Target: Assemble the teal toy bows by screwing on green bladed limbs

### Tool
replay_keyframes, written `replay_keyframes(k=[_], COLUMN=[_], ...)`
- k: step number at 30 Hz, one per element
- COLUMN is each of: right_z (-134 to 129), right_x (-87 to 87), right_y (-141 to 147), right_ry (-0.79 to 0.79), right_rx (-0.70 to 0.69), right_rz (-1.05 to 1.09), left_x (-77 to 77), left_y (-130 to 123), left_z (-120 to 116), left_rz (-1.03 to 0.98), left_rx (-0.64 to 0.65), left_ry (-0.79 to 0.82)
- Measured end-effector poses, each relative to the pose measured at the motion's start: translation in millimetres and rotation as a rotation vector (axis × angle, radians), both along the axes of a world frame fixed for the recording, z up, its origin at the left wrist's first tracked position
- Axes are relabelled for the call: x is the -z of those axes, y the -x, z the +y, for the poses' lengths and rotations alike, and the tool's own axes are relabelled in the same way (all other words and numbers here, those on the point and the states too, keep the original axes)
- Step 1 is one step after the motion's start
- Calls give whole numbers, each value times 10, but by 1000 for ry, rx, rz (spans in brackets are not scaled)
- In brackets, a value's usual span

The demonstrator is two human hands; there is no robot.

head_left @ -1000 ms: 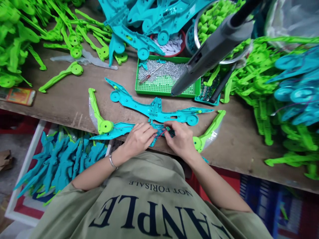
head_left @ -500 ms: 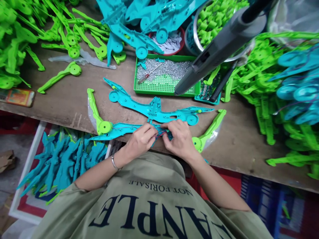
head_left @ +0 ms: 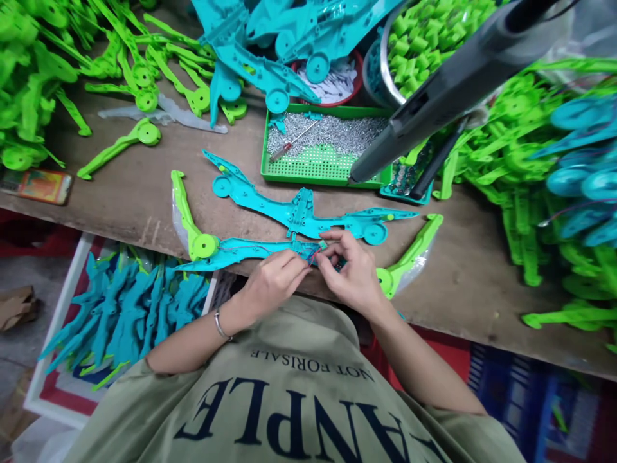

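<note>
A: Since everything lines up off the green tray [head_left: 299,176], where's the wired teal shell [head_left: 236,254]?

B: Person's side of the tray, at the bench [head_left: 467,276] edge, under both hands. Second shell [head_left: 274,204] lies between it and the tray.

A: Hands?

B: Right hand [head_left: 355,269] half curled, thumb and forefinger around a small green piece [head_left: 322,245]. Left hand [head_left: 276,280] bunched nearly closed, fingertips at the red wire [head_left: 313,256]; can't tell if pinched.

A: Lime arms?

B: Both nearer the person than the tray: one [head_left: 187,217] off its left, other [head_left: 409,257] off its right.
</note>
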State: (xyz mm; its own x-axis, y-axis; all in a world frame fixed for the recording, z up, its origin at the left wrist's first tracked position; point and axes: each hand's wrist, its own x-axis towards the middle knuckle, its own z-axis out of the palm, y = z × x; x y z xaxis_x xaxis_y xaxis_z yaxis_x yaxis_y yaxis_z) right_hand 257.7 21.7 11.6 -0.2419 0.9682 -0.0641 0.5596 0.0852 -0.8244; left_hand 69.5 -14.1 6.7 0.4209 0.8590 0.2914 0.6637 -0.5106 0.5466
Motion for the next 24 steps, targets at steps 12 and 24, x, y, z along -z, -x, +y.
replay_keyframes(k=[12, 24], right_z=[-70, -97], right_x=[-46, -152], right_y=[-12, 19], right_ry=[-15, 198], right_rx=[-4, 22], right_rz=[10, 126], left_x=[-45, 129], left_y=[1, -141], left_z=[24, -61], left_rz=[36, -166], left_rx=[-39, -224], left_ry=[-184, -79])
